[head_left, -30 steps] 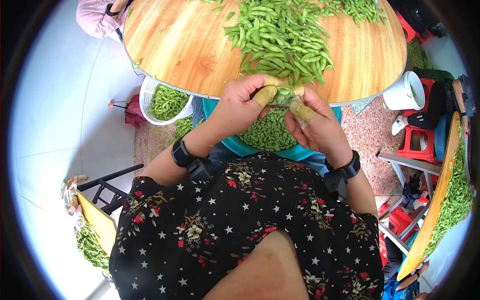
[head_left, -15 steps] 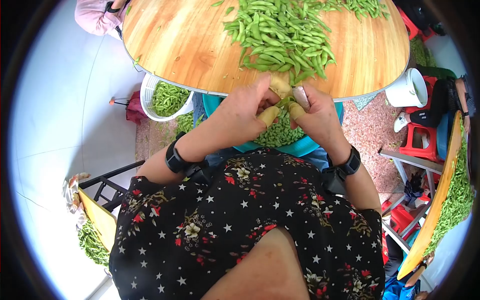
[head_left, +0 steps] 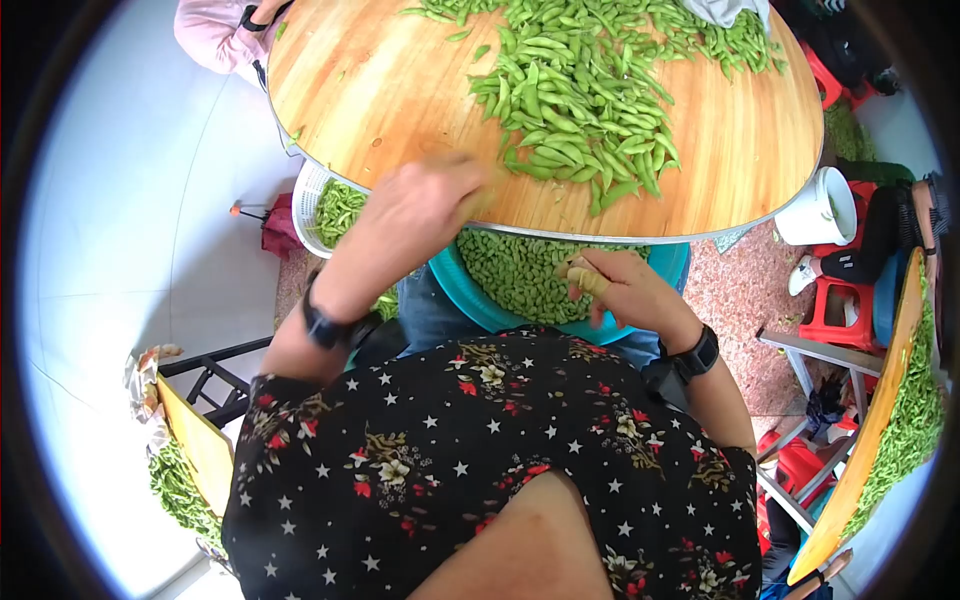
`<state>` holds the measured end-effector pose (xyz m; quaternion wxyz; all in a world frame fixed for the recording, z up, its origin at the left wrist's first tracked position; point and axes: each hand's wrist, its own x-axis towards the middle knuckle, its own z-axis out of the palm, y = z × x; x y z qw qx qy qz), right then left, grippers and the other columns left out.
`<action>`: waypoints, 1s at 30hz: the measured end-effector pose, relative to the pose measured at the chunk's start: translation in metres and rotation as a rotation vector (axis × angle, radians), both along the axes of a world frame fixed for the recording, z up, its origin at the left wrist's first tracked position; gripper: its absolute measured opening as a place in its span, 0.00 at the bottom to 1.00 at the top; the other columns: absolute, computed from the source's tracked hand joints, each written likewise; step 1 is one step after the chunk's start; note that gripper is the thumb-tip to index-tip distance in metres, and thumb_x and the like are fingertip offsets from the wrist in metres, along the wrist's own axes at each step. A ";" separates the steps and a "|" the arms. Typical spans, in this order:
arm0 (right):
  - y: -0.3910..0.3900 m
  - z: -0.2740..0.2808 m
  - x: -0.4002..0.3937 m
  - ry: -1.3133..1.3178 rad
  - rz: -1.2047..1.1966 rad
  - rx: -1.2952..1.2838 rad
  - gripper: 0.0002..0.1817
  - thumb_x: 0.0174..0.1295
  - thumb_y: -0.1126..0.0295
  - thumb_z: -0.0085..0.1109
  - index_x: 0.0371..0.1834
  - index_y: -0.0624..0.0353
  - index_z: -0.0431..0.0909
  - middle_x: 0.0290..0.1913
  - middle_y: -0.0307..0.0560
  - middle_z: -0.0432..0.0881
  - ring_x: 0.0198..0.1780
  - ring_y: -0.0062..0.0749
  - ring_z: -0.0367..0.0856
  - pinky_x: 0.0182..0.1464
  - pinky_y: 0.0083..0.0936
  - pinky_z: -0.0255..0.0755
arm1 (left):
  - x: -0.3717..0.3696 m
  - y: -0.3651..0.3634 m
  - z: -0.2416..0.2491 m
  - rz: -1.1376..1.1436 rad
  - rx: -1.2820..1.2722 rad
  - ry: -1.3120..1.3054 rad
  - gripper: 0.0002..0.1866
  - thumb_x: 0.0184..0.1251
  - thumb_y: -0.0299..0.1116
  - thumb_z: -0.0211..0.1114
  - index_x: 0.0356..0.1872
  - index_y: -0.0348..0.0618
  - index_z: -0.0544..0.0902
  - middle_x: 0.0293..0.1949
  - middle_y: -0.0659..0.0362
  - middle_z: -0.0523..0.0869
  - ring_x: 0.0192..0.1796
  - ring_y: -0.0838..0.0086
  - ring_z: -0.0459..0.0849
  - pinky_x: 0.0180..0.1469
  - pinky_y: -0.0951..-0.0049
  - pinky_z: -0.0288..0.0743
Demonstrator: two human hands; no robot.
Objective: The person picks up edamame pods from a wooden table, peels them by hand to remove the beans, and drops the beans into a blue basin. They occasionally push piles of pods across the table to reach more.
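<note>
A heap of green soybean pods [head_left: 575, 110] lies on the round wooden table [head_left: 400, 110]. Over the table's near edge is my left hand [head_left: 425, 200], left of the heap, its fingers smeared by motion. My right hand [head_left: 630, 285] hovers above the right side of a turquoise basin [head_left: 450, 285], fingers curled in and a yellowish cover on the thumb. Whatever is between those fingers is hidden. Shelled green beans [head_left: 515, 272] fill the basin, which sits at my lap, partly under the table edge.
A white basket [head_left: 308, 205] of pods stands left under the table edge. At the right are a white bucket [head_left: 815, 205], a red stool [head_left: 842, 300] and another table [head_left: 860, 480] with pods. Someone's pink sleeve [head_left: 210, 40] shows at the upper left.
My hands, together above the basin before, have parted. The left moved left and over the table edge; the right shifted slightly down and right. More of the beans in the basin shows.
</note>
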<state>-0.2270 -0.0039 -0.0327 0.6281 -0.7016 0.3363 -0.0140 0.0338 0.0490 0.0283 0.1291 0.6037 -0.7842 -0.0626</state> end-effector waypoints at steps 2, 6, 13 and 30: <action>-0.002 0.010 0.001 0.032 -0.076 0.129 0.13 0.70 0.61 0.48 0.45 0.59 0.76 0.27 0.39 0.75 0.18 0.20 0.73 0.17 0.19 0.66 | -0.014 -0.038 -0.021 -0.123 -0.321 0.229 0.13 0.61 0.31 0.63 0.45 0.40 0.82 0.34 0.51 0.84 0.37 0.53 0.83 0.42 0.60 0.77; 0.001 0.021 -0.003 -0.035 -0.105 0.132 0.14 0.70 0.63 0.49 0.49 0.60 0.76 0.27 0.37 0.75 0.17 0.15 0.71 0.17 0.15 0.64 | -0.029 -0.078 -0.044 -0.140 -0.278 0.203 0.11 0.62 0.29 0.63 0.45 0.38 0.82 0.36 0.51 0.84 0.40 0.53 0.83 0.43 0.62 0.78; -0.009 0.026 0.011 -0.274 -0.347 0.110 0.13 0.74 0.63 0.45 0.51 0.60 0.74 0.26 0.36 0.75 0.17 0.15 0.72 0.17 0.13 0.63 | -0.034 -0.063 -0.033 -0.087 -0.254 0.355 0.12 0.63 0.28 0.64 0.46 0.37 0.82 0.37 0.52 0.86 0.39 0.59 0.85 0.43 0.67 0.79; -0.004 0.031 0.028 -0.573 -0.468 0.240 0.11 0.76 0.68 0.40 0.57 0.53 0.67 0.26 0.37 0.75 0.15 0.15 0.66 0.15 0.13 0.57 | -0.056 -0.030 -0.028 -0.118 -0.131 0.852 0.16 0.70 0.23 0.55 0.57 0.36 0.79 0.41 0.56 0.87 0.36 0.78 0.83 0.43 0.78 0.78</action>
